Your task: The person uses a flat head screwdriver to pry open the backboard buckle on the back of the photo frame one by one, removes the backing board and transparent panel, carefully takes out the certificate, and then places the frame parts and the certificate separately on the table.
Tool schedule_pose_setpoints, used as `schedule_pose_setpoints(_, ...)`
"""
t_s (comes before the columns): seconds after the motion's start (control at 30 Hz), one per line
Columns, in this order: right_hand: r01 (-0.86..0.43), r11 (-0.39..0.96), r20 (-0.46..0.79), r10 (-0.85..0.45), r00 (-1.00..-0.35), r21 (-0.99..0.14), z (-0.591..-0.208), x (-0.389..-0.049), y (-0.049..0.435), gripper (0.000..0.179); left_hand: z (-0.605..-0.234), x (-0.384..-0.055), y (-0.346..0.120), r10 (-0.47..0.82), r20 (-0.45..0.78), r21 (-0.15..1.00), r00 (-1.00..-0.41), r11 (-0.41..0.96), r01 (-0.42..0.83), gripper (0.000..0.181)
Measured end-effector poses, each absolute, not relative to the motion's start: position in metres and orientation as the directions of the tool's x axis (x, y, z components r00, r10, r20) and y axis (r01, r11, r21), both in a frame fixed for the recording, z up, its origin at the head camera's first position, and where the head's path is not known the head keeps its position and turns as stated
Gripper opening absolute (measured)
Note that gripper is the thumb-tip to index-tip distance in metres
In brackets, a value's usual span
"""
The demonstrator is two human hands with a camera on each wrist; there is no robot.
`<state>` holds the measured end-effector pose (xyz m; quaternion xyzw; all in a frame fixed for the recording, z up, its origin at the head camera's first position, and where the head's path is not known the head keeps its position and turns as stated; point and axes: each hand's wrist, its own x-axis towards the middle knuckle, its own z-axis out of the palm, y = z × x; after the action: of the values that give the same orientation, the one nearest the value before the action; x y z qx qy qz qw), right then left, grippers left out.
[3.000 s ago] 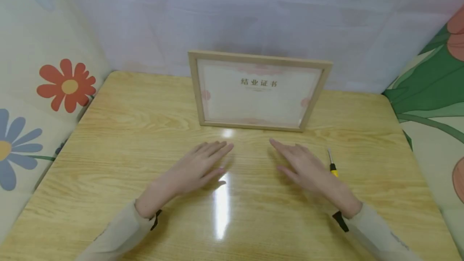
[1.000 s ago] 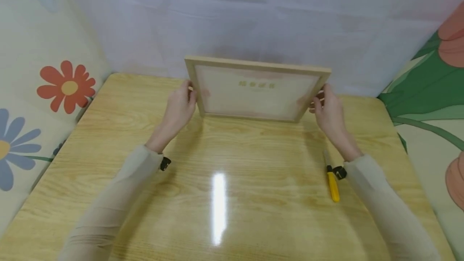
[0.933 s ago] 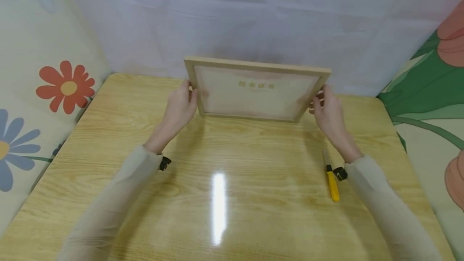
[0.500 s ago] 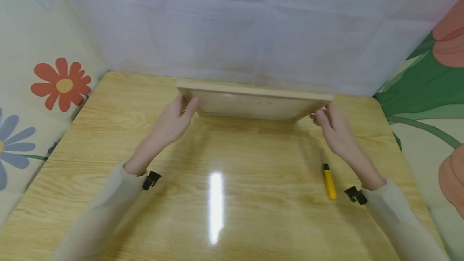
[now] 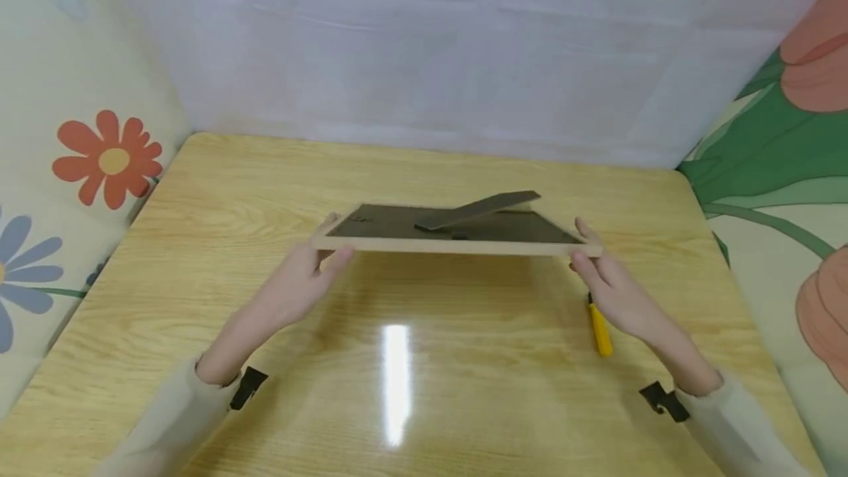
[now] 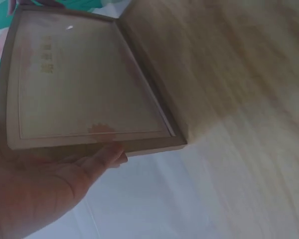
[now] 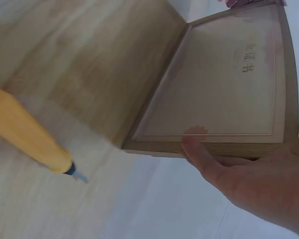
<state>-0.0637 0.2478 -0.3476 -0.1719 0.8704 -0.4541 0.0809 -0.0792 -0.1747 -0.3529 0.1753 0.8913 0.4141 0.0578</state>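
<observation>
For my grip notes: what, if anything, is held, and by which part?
The picture frame: the left hand grips one short side, the right hand the opposite short side.

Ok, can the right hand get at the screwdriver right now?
Probably not: the right hand is gripping one side of the picture frame. Once freed, it likely could: the screwdriver lies close by on the table, nothing on top.

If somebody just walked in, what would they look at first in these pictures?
Probably the rectangular light-wood picture frame, held at its ends by the left hand and right hand, with a long dark flap sticking up from its back. Next, perhaps the yellow-handled screwdriver on the pale wood-grain table, near the right hand, or the big red-petalled flower at the head view's left.
</observation>
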Motion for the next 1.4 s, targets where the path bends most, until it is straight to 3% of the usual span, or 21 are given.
schedule_pose_setpoints(0.1, -0.235, 0.561, 0.001, -0.386, -0.923, -0.793, -0.355, -0.058, 0.252, 0.045, -0.358, -0.071, -0.181, 0.372, 0.016, 0.725, -0.928, 0.635, 0.267, 0.066)
schedule_pose_setpoints(0.23, -0.25, 0.599, -0.025, -0.412, -0.911, -0.76, -0.365, -0.053, 0.259, 0.057, -0.363, -0.067, -0.189, 0.396, -0.059, 0.688, -0.917, 0.682, 0.25, 0.08)
schedule_pose_setpoints(0.63, -0.269, 0.629, -0.12, -0.506, -0.854, -0.729, -0.389, -0.055, 0.265, 0.078, -0.38, -0.078, -0.194, 0.57, -0.147, 0.657, -0.808, 0.667, 0.35, 0.103)
schedule_pose_setpoints(0.87, -0.355, 0.631, -0.048, -0.529, -0.847, -0.69, -0.407, -0.064, 0.259, 0.08, -0.387, -0.084, -0.181, 0.563, -0.173, 0.53, -0.808, 0.745, 0.405, 0.106)
schedule_pose_setpoints(1.4, -0.373, 0.758, -0.048, -0.468, -0.882, -0.535, -0.419, -0.071, 0.248, 0.081, -0.399, -0.096, -0.177, 0.567, -0.268, 0.523, -0.779, 0.765, 0.377, 0.103)
